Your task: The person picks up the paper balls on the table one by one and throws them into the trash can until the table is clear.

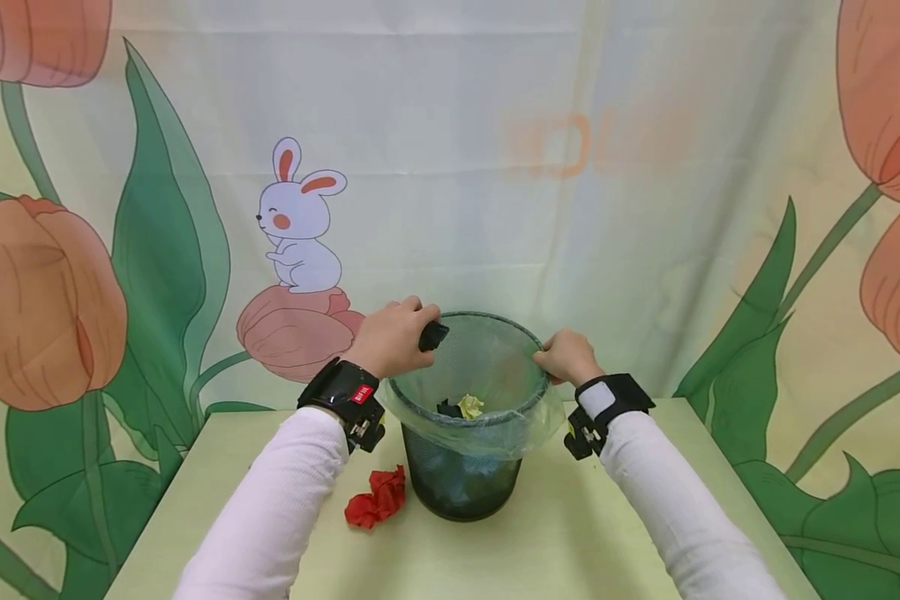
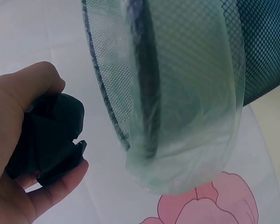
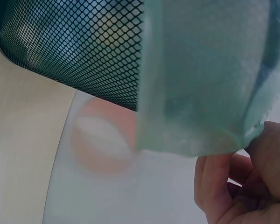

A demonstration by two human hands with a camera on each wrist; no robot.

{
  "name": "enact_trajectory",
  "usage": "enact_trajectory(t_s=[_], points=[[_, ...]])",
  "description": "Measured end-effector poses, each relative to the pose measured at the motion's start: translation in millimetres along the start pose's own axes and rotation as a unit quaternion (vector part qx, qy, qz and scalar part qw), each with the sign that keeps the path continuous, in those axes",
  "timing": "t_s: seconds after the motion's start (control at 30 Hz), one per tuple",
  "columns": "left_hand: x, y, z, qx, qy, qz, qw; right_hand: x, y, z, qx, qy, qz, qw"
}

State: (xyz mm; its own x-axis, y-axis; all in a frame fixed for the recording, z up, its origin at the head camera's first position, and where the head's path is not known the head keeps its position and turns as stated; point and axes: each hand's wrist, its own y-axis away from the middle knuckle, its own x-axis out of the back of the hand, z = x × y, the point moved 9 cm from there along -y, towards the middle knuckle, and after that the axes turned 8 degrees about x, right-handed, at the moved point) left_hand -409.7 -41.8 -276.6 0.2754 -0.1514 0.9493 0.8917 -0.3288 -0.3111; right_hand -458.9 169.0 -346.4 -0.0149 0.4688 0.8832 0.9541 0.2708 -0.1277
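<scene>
A dark mesh wastebasket [image 1: 461, 487] stands upright on the table, lined with a pale green translucent bag [image 1: 525, 429] folded over its rim. At the left of the rim, my left hand [image 1: 396, 335] holds a crumpled piece of black paper [image 2: 51, 135] between thumb and fingers, apart from the rim in the left wrist view. My right hand [image 1: 568, 357] grips the right side of the rim, thumb and curled fingers at the bag's edge. Inside the basket lie a crumpled yellow paper [image 1: 470, 406] and a dark crumpled piece [image 1: 448, 408].
A crumpled red paper [image 1: 376, 498] lies on the pale table [image 1: 570, 533], just left of the basket's base. Behind the table hangs a curtain [image 1: 435, 167] printed with tulips and a rabbit.
</scene>
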Motion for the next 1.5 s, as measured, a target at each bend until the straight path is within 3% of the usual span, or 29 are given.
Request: enact_trajectory(t_s=[0.47,1.0,1.5], points=[[-5.7,-3.1,17.9,-0.006,-0.003,-0.016,0.9998,-2,-4.0,7,-0.020,-0.008,-0.001,0.9998],[-7.1,-6.6,38.6,-0.032,0.000,-0.024,0.9992,-4,-4.9,7,-0.012,-0.008,-0.001,0.9999],[-12.6,-6.5,37.3,-0.019,0.027,-0.019,0.9993,-2,-2.9,4,-0.008,-0.003,-0.002,1.0000]])
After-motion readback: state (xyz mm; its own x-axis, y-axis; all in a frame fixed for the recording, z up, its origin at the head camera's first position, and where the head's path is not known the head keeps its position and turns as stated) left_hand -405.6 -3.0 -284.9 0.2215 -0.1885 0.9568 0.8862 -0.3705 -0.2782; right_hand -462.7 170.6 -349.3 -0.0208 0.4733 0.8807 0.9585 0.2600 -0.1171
